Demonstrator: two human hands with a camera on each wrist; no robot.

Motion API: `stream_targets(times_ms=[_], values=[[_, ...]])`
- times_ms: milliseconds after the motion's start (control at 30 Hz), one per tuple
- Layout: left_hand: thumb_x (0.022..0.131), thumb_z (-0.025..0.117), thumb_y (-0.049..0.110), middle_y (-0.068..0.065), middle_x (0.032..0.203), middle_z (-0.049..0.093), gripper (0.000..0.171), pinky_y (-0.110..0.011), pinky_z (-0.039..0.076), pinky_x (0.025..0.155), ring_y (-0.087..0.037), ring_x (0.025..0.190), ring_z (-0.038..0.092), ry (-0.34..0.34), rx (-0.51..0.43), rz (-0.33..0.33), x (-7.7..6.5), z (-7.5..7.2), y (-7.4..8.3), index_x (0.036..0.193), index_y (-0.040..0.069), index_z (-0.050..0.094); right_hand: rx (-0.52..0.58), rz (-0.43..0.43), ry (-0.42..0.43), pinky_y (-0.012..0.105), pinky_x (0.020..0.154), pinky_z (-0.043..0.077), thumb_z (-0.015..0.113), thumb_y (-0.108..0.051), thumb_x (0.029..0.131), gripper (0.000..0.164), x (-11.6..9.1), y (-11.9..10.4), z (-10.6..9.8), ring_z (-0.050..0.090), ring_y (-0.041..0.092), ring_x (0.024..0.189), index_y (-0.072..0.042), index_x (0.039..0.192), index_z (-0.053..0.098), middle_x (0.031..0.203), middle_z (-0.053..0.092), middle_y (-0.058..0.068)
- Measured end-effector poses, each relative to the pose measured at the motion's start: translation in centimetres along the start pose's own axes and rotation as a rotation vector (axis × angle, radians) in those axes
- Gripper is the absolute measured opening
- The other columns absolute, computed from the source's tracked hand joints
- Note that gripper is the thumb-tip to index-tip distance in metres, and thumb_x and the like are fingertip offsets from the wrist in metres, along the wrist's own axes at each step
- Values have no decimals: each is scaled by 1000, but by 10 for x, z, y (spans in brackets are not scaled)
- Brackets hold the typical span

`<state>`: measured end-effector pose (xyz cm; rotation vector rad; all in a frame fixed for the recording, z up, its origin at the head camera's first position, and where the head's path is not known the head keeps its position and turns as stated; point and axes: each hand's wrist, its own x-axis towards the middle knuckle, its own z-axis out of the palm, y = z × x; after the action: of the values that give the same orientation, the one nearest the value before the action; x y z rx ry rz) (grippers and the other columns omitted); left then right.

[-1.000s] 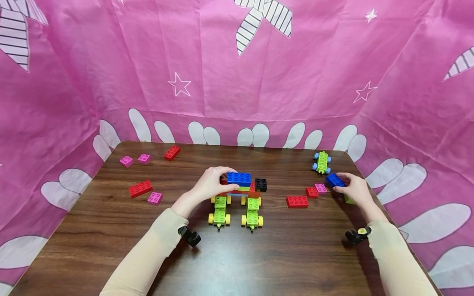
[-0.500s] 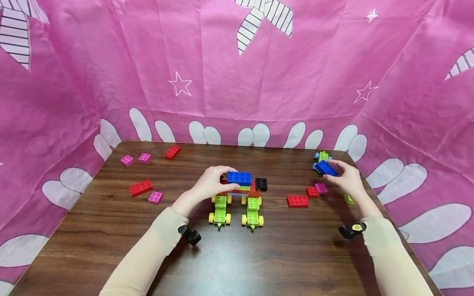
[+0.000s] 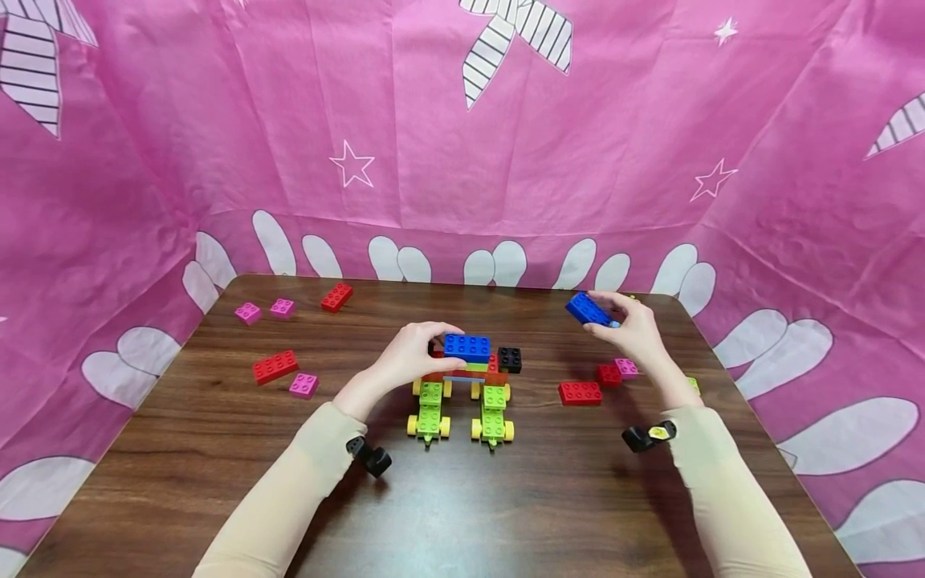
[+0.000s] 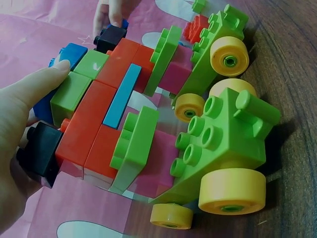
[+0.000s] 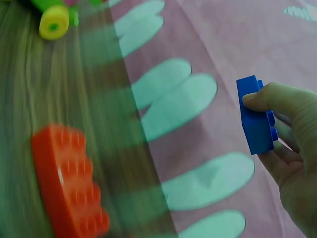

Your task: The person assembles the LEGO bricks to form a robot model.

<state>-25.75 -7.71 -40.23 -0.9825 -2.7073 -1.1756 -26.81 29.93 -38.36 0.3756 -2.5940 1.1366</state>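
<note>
My left hand (image 3: 413, 353) grips the top of a built toy-brick structure, thumb in front and fingers behind its blue brick (image 3: 466, 348). Red, green and light blue bricks lie under that one, with a black brick (image 3: 509, 360) at the right end and another black brick (image 4: 40, 153) by the left palm. The structure stands on two lime-green wheeled bases (image 3: 429, 413) with yellow wheels. Off to the right, my right hand (image 3: 630, 327) pinches a loose blue brick (image 5: 255, 116) between thumb and fingers, tilted and raised over the table.
Loose red (image 3: 275, 368) and pink bricks (image 3: 303, 385) lie at the left. Right of the structure are a long red brick (image 3: 580, 393), a small red brick (image 3: 609, 375) and a pink brick (image 3: 626, 368). The right hand mostly hides a blue-wheeled green base. Pink cloth surrounds the table's back and sides.
My right hand has lifted the blue brick from the right side and carried it left and away, past the blue-wheeled base. The left hand keeps its hold on the structure.
</note>
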Motion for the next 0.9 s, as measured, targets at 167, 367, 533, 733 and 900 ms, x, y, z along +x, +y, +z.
stream_targets(times_ms=[167,367,533,733,900], values=[[80,78,35,-2,99,69,49,-29,52,74,-19,87,63,-11,-7,-11,0,-1,-2,121,12,65,54,-15,-54,7,81,43,76,-11,82,52,8,-21,16,60,20,102,-5,130,58,125,62,18],[78,80,32,-2,95,69,48,-33,53,78,-20,89,63,-1,-12,-15,-2,-3,-4,118,10,67,124,-40,-101,11,87,45,78,-15,81,53,16,-47,34,59,28,111,-8,130,59,125,63,15],[78,80,31,-1,94,69,46,-32,53,79,-15,87,62,6,3,-15,-2,-4,-6,116,10,67,176,-47,-138,33,97,49,78,-16,81,52,22,-68,47,59,28,115,-9,129,60,127,62,13],[78,80,32,-2,93,69,46,-33,53,78,-16,87,60,-1,-6,-27,-2,-4,-6,115,8,68,237,-70,-187,46,100,47,78,-11,81,48,28,-86,64,60,31,113,-5,126,61,124,63,16],[78,80,33,-4,100,70,49,-38,53,85,-19,93,62,-11,-10,-45,-3,-4,-8,116,6,67,275,-112,-235,48,98,48,77,-10,82,45,29,-97,76,60,30,114,-4,124,63,125,63,15]])
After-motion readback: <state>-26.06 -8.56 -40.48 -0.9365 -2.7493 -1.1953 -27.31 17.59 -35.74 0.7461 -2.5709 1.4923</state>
